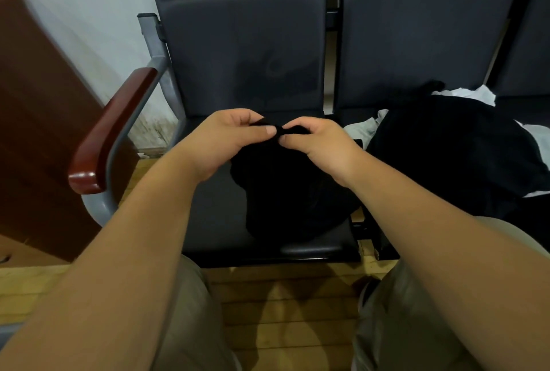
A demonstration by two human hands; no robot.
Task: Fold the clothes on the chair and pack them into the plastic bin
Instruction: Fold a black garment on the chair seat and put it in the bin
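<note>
A black garment (294,192) hangs bunched over the left seat of a dark padded chair (220,221). My left hand (226,138) and my right hand (318,141) meet above the seat, both pinching the garment's top edge between thumb and fingers. The rest of the cloth droops down onto the seat cushion. On the neighbouring seat to the right lies a heap of black clothes (452,156) mixed with white pieces (464,93). No plastic bin is in view.
A red-brown wooden armrest (113,129) on a grey metal frame sticks out at the left of the chair. A brown wooden panel (38,108) leans by the white wall. Wooden floor (285,311) and my knees in khaki shorts fill the bottom.
</note>
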